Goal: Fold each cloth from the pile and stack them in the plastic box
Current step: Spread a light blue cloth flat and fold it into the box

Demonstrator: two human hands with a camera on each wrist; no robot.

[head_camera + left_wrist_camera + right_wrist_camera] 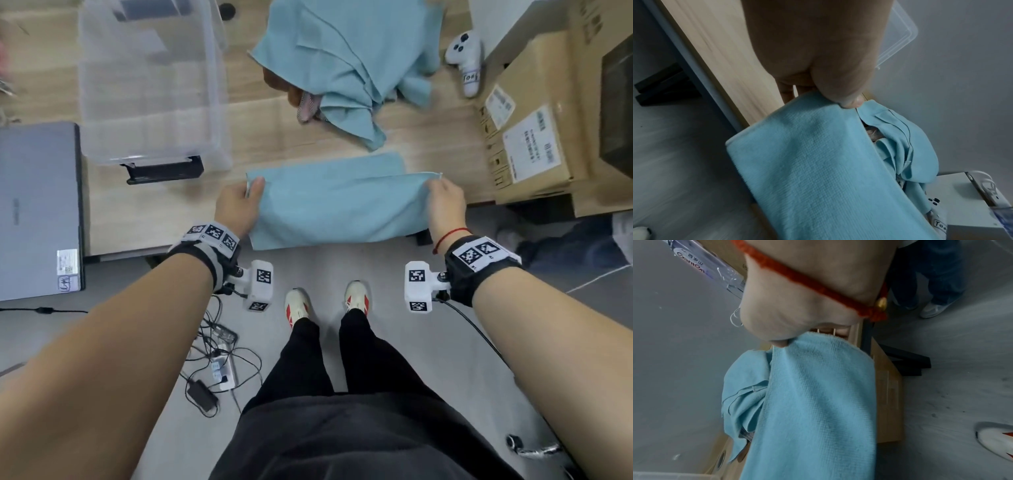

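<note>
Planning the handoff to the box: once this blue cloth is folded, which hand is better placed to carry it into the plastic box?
Probably the left hand: the plastic box stands on its side of the table. The right hand pinches the blue cloth beside the cardboard box.
</note>
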